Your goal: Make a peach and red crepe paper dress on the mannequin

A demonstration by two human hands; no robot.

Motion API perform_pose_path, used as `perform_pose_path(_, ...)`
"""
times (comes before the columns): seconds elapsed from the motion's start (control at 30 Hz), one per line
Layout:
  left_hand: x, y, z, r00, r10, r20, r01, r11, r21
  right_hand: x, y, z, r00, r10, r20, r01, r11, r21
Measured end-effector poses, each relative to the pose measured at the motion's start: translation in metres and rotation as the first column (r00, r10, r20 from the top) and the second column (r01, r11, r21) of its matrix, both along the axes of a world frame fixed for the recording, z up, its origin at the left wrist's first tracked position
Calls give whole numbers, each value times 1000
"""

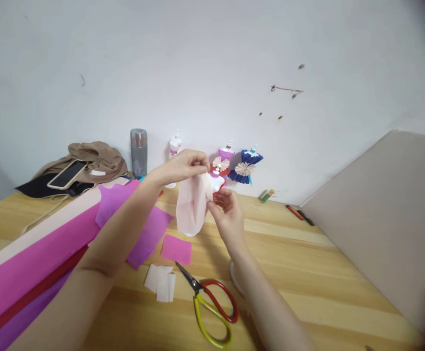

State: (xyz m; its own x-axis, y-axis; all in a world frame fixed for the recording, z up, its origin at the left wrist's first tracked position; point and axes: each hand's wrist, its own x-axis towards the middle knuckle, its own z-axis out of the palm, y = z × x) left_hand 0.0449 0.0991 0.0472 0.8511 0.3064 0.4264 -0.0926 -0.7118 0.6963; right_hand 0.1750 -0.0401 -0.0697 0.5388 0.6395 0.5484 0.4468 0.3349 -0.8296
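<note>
Presently, head view: left hand (188,165) pinches the top of a pale pink, thin paper sheet (191,207) above the table, beside a small white figure (216,184); right hand (231,212), fingers half curled, touches the sheet's right edge, hold on the figure unclear. Close behind stands a navy-pleated figure (251,157); red-and-yellow-handled scissors (196,286) lie between the forearms, long magenta paper (47,243) at left. Wooden tabletop (289,253) extends rightward to a pale upright panel (376,209), its back edge along the white wall (197,63).

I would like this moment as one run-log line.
left hand: pinches pale pink sheet | right hand: at sheet's edge | scissors: on table
</note>
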Motion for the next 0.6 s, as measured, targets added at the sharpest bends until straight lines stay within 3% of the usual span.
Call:
perform_pose_path(0.23,1,8,-6,1000,-15,13,16,999,-46,8,7,-1,989,125,78,-121,991,-58)
perform_pose_path(0.6,14,8,-27,989,-4,150,60,926,-374,7,11,-3,970,192,151,-176,978,-115)
